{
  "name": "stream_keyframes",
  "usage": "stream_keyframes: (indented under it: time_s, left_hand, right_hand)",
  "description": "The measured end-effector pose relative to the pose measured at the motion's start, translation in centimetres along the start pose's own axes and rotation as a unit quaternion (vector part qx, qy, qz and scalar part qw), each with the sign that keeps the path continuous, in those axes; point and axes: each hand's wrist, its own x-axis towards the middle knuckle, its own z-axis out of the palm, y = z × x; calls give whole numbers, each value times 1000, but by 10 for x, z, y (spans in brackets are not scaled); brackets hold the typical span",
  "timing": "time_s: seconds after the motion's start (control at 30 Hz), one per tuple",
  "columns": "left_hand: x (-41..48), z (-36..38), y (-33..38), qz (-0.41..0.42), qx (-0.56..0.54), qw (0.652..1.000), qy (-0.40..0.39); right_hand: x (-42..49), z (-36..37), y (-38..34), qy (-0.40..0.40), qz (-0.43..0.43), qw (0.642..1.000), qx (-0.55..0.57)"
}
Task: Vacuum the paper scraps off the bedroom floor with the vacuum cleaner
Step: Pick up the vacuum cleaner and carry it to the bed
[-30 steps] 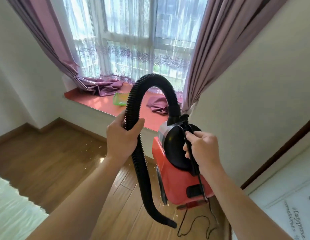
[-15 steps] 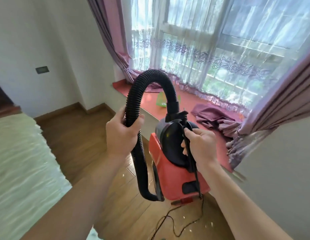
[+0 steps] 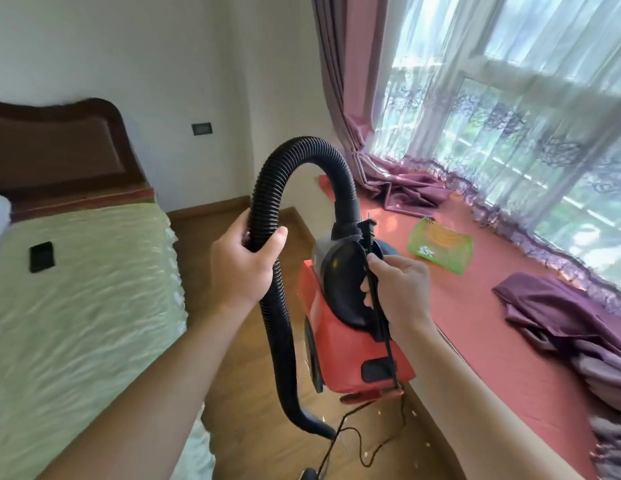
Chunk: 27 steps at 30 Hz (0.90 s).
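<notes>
A red and black vacuum cleaner (image 3: 350,348) hangs in the air in front of me. My right hand (image 3: 401,289) grips its black handle together with the power cord (image 3: 378,317), whose plug sticks up above the handle. My left hand (image 3: 241,263) is wrapped around the ribbed black hose (image 3: 295,161), which arches up and over, then drops down to its nozzle near the floor. Small white paper scraps (image 3: 414,415) lie on the wooden floor (image 3: 260,410) below the vacuum.
A bed (image 3: 77,323) with a pale green cover and dark headboard stands at the left, a black device lying on it. The red bay-window seat (image 3: 482,327) at the right carries a green tray (image 3: 440,245) and purple curtain folds. Cord loops trail on the floor.
My view has swung left, bringing the bed and headboard into sight and pushing the window to the right. Both hands keep the same hold on the hose and handle.
</notes>
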Motion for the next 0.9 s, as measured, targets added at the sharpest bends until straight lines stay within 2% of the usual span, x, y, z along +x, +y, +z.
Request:
stream_keyframes:
  time_s: [0.4, 0.9]
  left_hand:
    - [126, -13, -55, 0, 35, 996, 82]
    - [352, -85, -201, 8, 40, 997, 64]
  right_hand:
    - [131, 111, -23, -77, -49, 995, -49]
    - [276, 335, -40, -75, -46, 994, -63]
